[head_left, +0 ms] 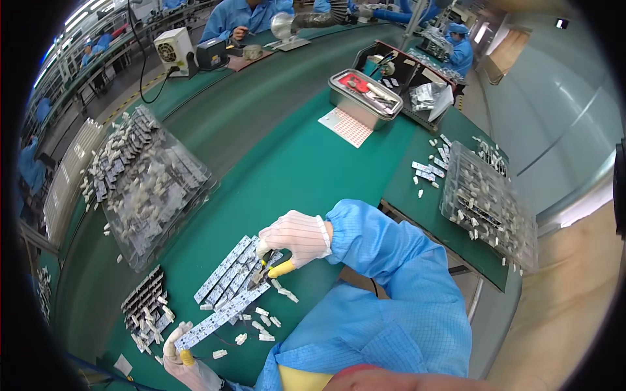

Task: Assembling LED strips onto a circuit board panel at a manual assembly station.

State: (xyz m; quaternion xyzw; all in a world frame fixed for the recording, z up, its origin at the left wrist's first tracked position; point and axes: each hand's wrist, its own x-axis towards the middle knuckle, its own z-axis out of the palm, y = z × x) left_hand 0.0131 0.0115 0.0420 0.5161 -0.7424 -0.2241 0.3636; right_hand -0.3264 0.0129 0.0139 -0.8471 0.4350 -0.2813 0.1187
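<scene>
My left hand (184, 360), in a white glove with a yellow fingertip cover, pinches the lower left end of a long white circuit board strip (218, 320). My right hand (298, 238), in a striped white glove, is closed round small dark-handled pliers (258, 279). Their jaws are at the strip's upper right end; whether they grip it I cannot tell. Just beyond lie several similar board strips (225, 272) side by side on the green bench (287, 166). White connectors (264, 320) on thin wires are scattered below the strip.
At left, a clear plastic tray (153, 195) is heaped with boards and connectors, near a dark stack of boards (145, 303). Another filled tray (486, 195) stands right. A metal box (365, 98) of tools sits at the back. Co-workers in blue (238, 19) work beyond.
</scene>
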